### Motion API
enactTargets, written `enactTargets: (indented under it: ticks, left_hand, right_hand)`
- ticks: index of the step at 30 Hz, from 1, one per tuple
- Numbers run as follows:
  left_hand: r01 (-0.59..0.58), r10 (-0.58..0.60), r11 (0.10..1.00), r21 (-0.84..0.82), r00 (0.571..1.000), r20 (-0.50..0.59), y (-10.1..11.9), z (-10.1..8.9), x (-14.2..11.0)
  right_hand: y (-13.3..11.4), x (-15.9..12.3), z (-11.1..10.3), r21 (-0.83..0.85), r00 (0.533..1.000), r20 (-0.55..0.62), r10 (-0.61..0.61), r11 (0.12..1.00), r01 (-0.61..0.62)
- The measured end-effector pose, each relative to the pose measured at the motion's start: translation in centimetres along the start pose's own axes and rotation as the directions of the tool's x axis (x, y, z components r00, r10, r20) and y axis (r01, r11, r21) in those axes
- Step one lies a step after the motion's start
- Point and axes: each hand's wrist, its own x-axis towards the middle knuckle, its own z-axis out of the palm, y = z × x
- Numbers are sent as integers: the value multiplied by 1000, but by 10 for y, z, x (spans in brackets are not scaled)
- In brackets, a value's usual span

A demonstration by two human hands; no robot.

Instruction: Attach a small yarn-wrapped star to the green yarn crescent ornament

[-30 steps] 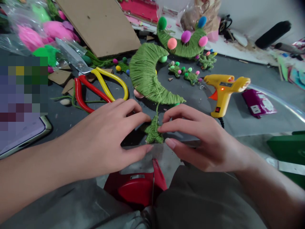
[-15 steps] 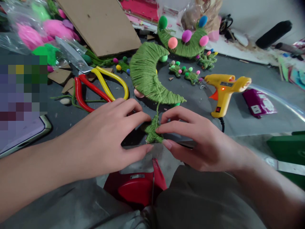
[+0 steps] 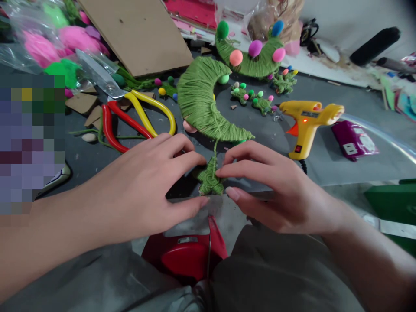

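Observation:
A small shape wrapped in green yarn (image 3: pixel 210 180) sits at the near edge of the grey table (image 3: pixel 266 130). My left hand (image 3: pixel 152 186) pinches it from the left with thumb and fingers closed on it. My right hand (image 3: pixel 273 186) pinches it from the right. A strand of green yarn (image 3: pixel 215 147) runs up from the small shape to a large green yarn-wrapped crescent (image 3: pixel 201 102) just beyond my fingers.
A yellow glue gun (image 3: pixel 307 121) with a lit lamp stands right of the crescent. Scissors with red and yellow handles (image 3: pixel 130 119) lie at the left. A second crescent with coloured pom-poms (image 3: pixel 251 56), small yarn pieces (image 3: pixel 260 102), cardboard (image 3: pixel 136 30) and a purple packet (image 3: pixel 352 141) lie farther back.
My right thumb and fingers have shifted slightly on the small yarn shape. The left hand has barely moved.

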Motion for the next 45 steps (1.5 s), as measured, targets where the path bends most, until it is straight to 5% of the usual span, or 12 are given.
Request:
enactTargets:
  ticks: [45]
  left_hand:
    - [-24, 24, 1000, -3, 1000, -7, 3, -1, 1]
  right_hand:
    - [1, 1, -5, -87, 988, -5, 157, 984, -157]
